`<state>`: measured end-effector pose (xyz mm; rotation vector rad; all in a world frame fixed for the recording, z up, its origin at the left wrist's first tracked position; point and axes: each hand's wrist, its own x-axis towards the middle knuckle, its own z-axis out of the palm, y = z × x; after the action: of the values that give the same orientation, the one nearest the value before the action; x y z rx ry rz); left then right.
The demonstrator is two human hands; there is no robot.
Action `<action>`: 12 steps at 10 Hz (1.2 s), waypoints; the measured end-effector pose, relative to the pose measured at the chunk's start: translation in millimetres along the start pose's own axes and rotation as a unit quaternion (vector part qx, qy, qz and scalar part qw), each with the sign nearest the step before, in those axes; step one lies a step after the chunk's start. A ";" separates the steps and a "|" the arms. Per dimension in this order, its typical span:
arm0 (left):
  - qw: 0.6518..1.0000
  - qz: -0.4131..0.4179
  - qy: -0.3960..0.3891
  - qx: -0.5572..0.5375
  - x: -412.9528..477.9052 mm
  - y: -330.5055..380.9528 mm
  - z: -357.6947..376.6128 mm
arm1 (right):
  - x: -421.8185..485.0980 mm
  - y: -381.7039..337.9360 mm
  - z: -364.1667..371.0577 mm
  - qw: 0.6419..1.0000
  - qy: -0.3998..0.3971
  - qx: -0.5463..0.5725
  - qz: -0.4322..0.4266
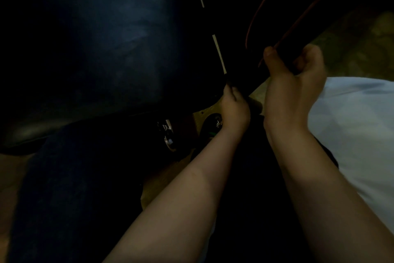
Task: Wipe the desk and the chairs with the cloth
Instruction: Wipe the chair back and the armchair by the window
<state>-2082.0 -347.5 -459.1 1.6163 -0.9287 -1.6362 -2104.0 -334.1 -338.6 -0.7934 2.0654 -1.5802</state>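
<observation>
The scene is very dim. A black padded chair seat [102,53] fills the left and centre. To its right rises a dark chair part with red piping [283,17]. My right hand [294,83] is closed around the lower edge of that part, thumb on top. My left hand [234,109], just below and to the left, pinches a dark piece of material [245,79] beside a thin white stripe [219,53]. It is too dark to tell whether this material is the cloth or part of the chair.
My dark trouser leg [70,188] runs down the lower left. A white garment [358,126] is at the right. Yellowish floor [204,113] with small metal chair fittings [168,132] shows under the seat. Patterned flooring [362,49] lies at the upper right.
</observation>
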 end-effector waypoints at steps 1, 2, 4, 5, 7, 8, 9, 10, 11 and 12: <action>0.996 -0.059 0.000 -0.064 3.4 1.1 8.2 | 0.7 0.0 0.2 1.000 -0.002 -0.001 0.000; 0.995 -0.070 0.031 -0.059 1.4 9.1 9.1 | 1.1 1.3 -0.3 1.000 -0.003 0.002 -0.003; 0.995 -0.046 0.020 0.088 4.9 18.8 -5.1 | 1.2 -1.2 0.6 1.000 -0.008 -0.005 -0.017; 0.987 -0.037 0.000 0.158 3.0 24.5 -16.3 | 0.8 -2.8 0.0 1.000 -0.011 0.003 -0.013; 0.997 0.005 0.029 0.067 -24.9 23.4 -20.2 | 2.3 -0.4 -1.1 1.000 -0.013 0.002 -0.017; 0.991 0.104 0.066 0.052 -43.6 36.9 -21.9 | 6.1 1.3 0.1 1.000 -0.011 0.007 -0.014; 0.972 0.205 0.108 0.034 -53.3 49.1 -29.7 | 5.1 0.6 -1.1 1.000 -0.020 0.004 -0.016; 0.979 0.162 0.080 0.092 -41.8 44.4 -30.3 | 3.5 1.3 -2.9 1.000 -0.021 0.008 -0.018; 0.987 0.074 0.031 0.139 -28.5 37.0 -23.0 | 1.4 1.8 -1.6 1.000 -0.010 0.013 -0.015; 0.991 -0.001 0.011 0.130 -14.6 39.2 -15.5 | 1.5 1.8 -0.5 1.000 -0.006 0.015 -0.011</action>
<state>-2067.4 -356.9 -418.1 1.8035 -1.1684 -1.5461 -2105.8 -334.4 -340.2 -0.8160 2.0270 -1.6104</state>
